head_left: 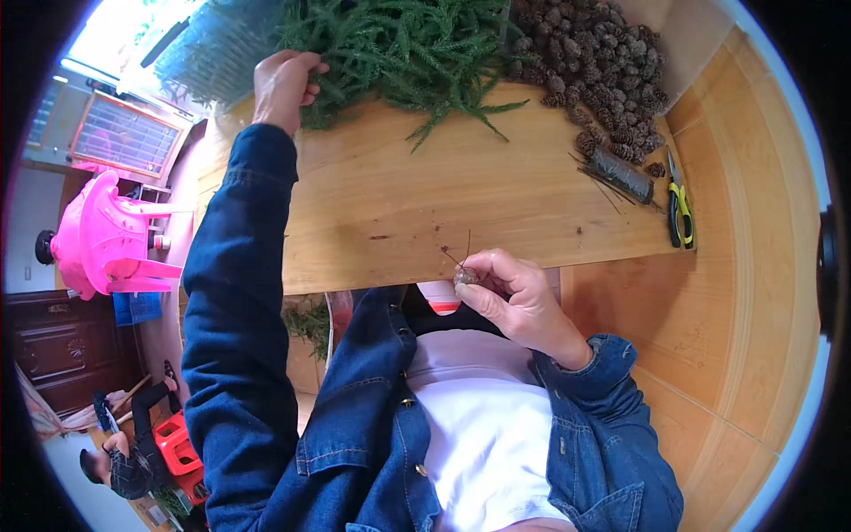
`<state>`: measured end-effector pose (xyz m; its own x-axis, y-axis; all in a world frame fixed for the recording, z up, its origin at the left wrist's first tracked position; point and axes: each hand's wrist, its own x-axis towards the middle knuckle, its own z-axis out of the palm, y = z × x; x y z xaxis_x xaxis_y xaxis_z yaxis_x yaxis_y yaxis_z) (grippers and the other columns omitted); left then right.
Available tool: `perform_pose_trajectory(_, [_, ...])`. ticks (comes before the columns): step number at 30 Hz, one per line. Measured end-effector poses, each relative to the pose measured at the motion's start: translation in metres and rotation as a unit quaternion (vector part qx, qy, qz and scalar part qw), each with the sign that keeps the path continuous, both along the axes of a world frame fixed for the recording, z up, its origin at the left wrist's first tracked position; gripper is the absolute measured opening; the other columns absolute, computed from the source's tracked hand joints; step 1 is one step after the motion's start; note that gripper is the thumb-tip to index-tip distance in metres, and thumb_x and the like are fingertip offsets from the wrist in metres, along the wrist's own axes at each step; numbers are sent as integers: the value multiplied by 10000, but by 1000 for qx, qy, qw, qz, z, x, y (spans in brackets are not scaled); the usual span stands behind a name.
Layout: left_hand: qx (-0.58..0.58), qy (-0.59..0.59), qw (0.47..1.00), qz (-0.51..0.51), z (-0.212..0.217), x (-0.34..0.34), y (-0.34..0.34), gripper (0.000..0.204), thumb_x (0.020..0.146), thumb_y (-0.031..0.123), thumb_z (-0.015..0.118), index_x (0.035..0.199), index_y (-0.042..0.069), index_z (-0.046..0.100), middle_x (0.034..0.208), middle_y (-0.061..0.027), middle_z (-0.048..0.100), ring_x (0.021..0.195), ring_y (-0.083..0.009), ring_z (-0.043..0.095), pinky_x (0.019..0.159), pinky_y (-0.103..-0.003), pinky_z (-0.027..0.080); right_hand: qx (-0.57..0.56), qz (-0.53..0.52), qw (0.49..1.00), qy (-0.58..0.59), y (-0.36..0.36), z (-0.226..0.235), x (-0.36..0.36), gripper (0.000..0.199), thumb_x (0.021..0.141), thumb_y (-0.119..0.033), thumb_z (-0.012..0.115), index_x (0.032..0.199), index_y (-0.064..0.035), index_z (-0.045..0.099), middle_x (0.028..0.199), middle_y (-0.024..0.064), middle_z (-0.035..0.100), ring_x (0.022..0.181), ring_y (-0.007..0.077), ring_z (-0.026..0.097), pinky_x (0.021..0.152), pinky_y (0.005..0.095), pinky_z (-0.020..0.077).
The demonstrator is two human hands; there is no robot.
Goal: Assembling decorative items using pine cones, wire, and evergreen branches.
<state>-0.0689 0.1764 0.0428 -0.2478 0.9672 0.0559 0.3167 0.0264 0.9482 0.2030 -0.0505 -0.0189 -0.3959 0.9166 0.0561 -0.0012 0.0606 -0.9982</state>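
Nearest the body, at the front edge of the pale wooden desk (pixel 425 204), the right hand (pixel 519 301) has its fingers (pixel 496 266) pinched tight around a small brown pine cone (pixel 466 277) with thin dark wire ends sticking up from it. Further out on the right lie a dark spool of wire (pixel 623 174) and yellow-and-black-handled pliers (pixel 680 208). At the far edge the left hand (pixel 284 84), in a blue denim sleeve, has its fingers curled into the heap of green fir sprigs (pixel 403 44) beside a loose pile of brown pine cones (pixel 598 66); whether either sits in a container I cannot tell.
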Motion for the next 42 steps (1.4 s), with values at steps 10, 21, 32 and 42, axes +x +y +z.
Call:
perform_pose_trajectory(10, [26,-208,974,-81,-1,-1,-111,72,848,81,561,801,28,574,748,-62,627,544,-113,525,516,-250,438,-31,-34,995,89,15,7,-6,211,902,-71,606,1092,6,557,873,6,591,755,36,543,659,176,449])
perform_pose_trajectory(21, [-131,-394,894,-172,-28,28,-163,104,856,95,523,833,-3,552,818,-111,647,604,-137,557,565,-256,448,30,-78,990,111,56,24,9,230,940,-158,557,1129,-28,571,1052,62,629,726,48,564,560,159,404])
perform_pose_trajectory(32, [17,-195,966,-169,-38,45,-183,174,870,57,514,958,-53,617,912,-113,671,674,-107,579,643,-232,467,-8,-119,975,185,54,24,27,277,964,-178,518,1169,6,550,1066,99,619,718,69,572,502,152,412])
perform_pose_trajectory(42, [96,-317,936,-120,-54,50,-193,145,893,47,534,940,-59,622,1045,-155,636,778,-136,615,698,-243,470,-41,-72,983,165,24,14,9,304,948,-160,544,1194,19,536,1048,104,613,711,70,565,467,149,408])
